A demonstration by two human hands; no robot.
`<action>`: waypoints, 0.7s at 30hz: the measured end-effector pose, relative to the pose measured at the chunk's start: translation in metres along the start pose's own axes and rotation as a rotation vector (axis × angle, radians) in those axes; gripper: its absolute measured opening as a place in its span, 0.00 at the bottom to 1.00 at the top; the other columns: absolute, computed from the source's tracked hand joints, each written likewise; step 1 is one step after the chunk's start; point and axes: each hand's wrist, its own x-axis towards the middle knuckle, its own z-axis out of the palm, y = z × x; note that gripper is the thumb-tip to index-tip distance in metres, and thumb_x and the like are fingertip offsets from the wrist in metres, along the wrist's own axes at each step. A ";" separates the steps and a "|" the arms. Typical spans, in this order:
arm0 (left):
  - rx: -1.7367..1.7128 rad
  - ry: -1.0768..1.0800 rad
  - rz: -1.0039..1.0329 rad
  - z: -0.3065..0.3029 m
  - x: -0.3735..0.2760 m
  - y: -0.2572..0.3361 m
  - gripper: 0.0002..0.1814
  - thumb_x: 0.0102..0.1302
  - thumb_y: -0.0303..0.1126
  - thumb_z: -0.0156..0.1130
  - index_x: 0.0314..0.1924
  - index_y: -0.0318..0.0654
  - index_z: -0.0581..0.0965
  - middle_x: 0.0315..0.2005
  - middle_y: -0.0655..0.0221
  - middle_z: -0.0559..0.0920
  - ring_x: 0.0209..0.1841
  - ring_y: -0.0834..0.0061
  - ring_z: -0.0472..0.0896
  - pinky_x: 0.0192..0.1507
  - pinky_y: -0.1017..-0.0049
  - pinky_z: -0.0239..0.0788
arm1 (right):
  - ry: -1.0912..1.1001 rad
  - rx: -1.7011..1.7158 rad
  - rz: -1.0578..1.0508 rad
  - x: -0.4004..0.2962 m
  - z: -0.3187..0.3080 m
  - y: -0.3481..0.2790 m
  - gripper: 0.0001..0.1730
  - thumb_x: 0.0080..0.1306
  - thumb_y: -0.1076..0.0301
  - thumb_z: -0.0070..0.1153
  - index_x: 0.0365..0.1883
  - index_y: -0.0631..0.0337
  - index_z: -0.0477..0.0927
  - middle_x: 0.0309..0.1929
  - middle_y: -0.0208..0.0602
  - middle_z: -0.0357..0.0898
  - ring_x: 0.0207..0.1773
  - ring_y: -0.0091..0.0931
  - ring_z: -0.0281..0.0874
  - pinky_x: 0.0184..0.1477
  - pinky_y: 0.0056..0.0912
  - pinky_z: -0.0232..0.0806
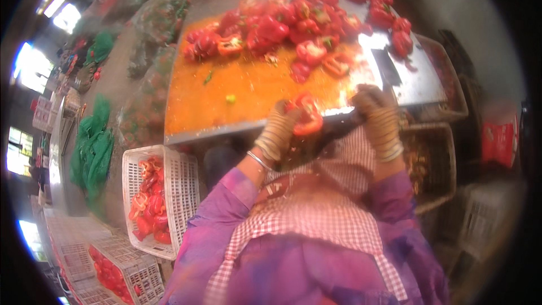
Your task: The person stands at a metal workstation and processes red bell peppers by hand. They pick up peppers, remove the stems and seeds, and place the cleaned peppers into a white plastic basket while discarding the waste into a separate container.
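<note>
My left hand point(279, 129), in a striped work glove, grips a cut red bell pepper point(309, 118) with its hollow side showing, at the near edge of the metal-edged table point(207, 133). My right hand point(377, 114), gloved too, is curled at the same edge, to the right of the pepper and apart from it. A dark blurred shape lies beside its fingers; whether the hand holds it, I cannot tell. Beyond my hands, a heap of red bell peppers point(273, 27), some cut open, lies on the wet orange surface.
At my left stands a white plastic crate point(182, 199) of cut peppers, with another pepper-filled crate point(144, 277) behind it. A crate of scraps point(451, 161) stands at the right. Green netting point(91, 148) and bagged peppers point(146, 110) lie on the floor left of the table.
</note>
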 end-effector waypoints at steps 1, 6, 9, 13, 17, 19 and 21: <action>-0.007 -0.026 0.043 -0.002 -0.013 0.010 0.18 0.66 0.30 0.64 0.53 0.28 0.76 0.45 0.59 0.81 0.47 0.66 0.83 0.51 0.71 0.77 | 0.091 0.065 0.123 -0.012 -0.026 0.017 0.11 0.69 0.72 0.52 0.48 0.62 0.80 0.36 0.37 0.81 0.32 0.26 0.79 0.32 0.31 0.71; 0.250 -0.112 0.365 -0.017 -0.048 0.010 0.19 0.70 0.33 0.61 0.56 0.32 0.72 0.46 0.62 0.80 0.46 0.73 0.78 0.50 0.73 0.72 | 0.335 -1.434 0.044 -0.064 -0.078 0.035 0.14 0.71 0.69 0.54 0.54 0.63 0.77 0.33 0.41 0.80 0.33 0.35 0.79 0.35 0.36 0.72; 0.227 -0.101 0.279 -0.006 -0.060 0.009 0.18 0.71 0.32 0.60 0.56 0.31 0.72 0.47 0.62 0.80 0.46 0.73 0.78 0.51 0.73 0.72 | 0.021 -0.307 0.168 -0.055 -0.010 -0.016 0.23 0.67 0.53 0.63 0.47 0.66 0.78 0.34 0.50 0.81 0.40 0.46 0.81 0.45 0.51 0.71; 0.479 -0.043 0.394 0.002 -0.076 0.008 0.19 0.70 0.34 0.61 0.55 0.29 0.71 0.43 0.53 0.81 0.44 0.65 0.81 0.49 0.68 0.74 | -0.263 -0.501 0.157 -0.036 0.059 -0.070 0.22 0.68 0.49 0.57 0.41 0.62 0.80 0.40 0.53 0.83 0.46 0.47 0.82 0.48 0.49 0.73; 0.804 0.107 0.650 -0.003 -0.088 0.007 0.22 0.68 0.37 0.64 0.54 0.28 0.72 0.41 0.50 0.82 0.43 0.61 0.82 0.47 0.65 0.74 | -0.256 -0.649 0.138 -0.035 0.088 -0.065 0.16 0.69 0.57 0.54 0.43 0.62 0.81 0.42 0.53 0.84 0.47 0.44 0.84 0.48 0.46 0.76; 0.684 0.087 0.525 -0.010 -0.089 0.000 0.23 0.66 0.37 0.65 0.54 0.28 0.72 0.42 0.51 0.82 0.44 0.61 0.82 0.48 0.65 0.74 | -0.259 -0.700 0.095 -0.045 0.099 -0.056 0.14 0.68 0.60 0.54 0.42 0.61 0.82 0.42 0.53 0.84 0.47 0.44 0.85 0.47 0.45 0.77; 0.604 0.056 0.523 -0.023 -0.077 -0.019 0.21 0.65 0.35 0.64 0.52 0.27 0.74 0.41 0.55 0.83 0.42 0.64 0.81 0.47 0.68 0.73 | -0.243 -0.716 0.022 -0.055 0.103 -0.051 0.11 0.66 0.63 0.54 0.39 0.60 0.83 0.42 0.53 0.84 0.47 0.44 0.85 0.46 0.45 0.78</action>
